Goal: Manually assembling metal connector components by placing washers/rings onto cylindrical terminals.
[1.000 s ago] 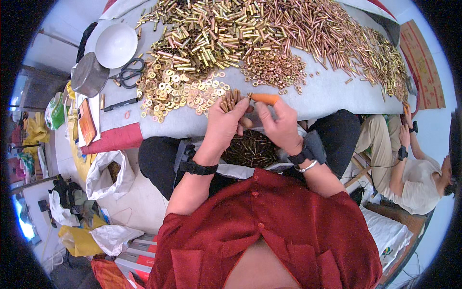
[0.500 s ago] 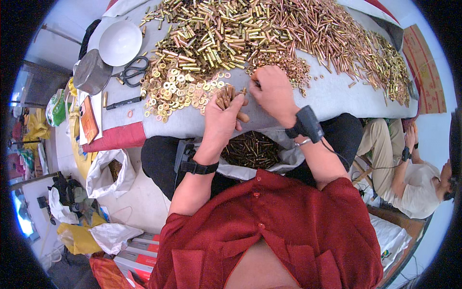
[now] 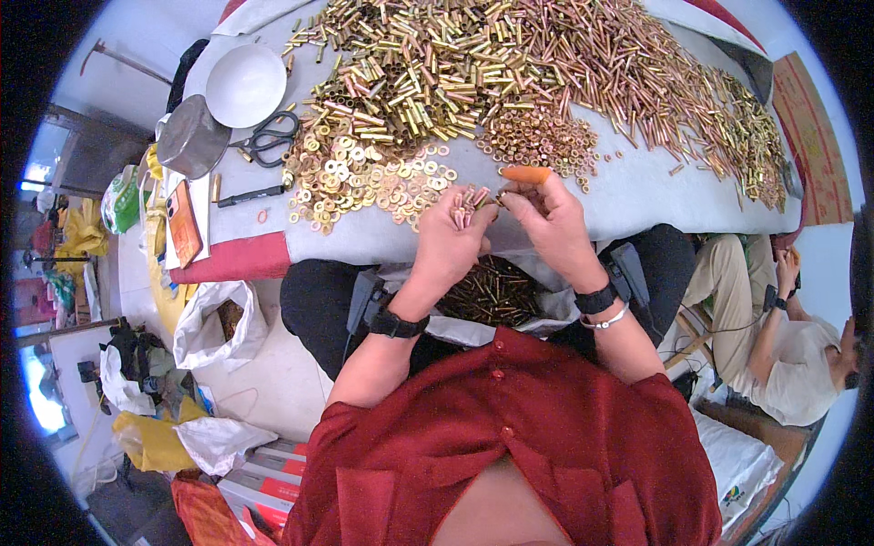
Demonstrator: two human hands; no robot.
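My left hand [image 3: 446, 244] is closed round a bunch of small brass-coloured metal bolts [image 3: 465, 207], their ends poking up past the fingers. Right beside it, my right hand [image 3: 560, 232] pinches thumb and fingers together at the end of one of the pieces; whatever small part sits in that pinch is too hidden to name. An orange finger cot [image 3: 525, 175] covers its index finger. Just beyond the hands lie a heap of small nuts [image 3: 539, 144] and a spread of flat washers [image 3: 364, 187]. Below them, an open white sack [image 3: 460, 329] on my lap holds many dark bolts [image 3: 492, 293].
Metal sleeves [image 3: 410, 91] cover the table's far side. At left are a white bowl [image 3: 246, 86], a metal pot [image 3: 194, 138], scissors [image 3: 270, 139], a black marker [image 3: 252, 196] and an orange phone [image 3: 183, 224]. Another person [image 3: 783, 364] sits at right.
My right hand has come back from the nut heap to the bolts in my left hand, its fingers now pinched there. The view has shifted slightly.
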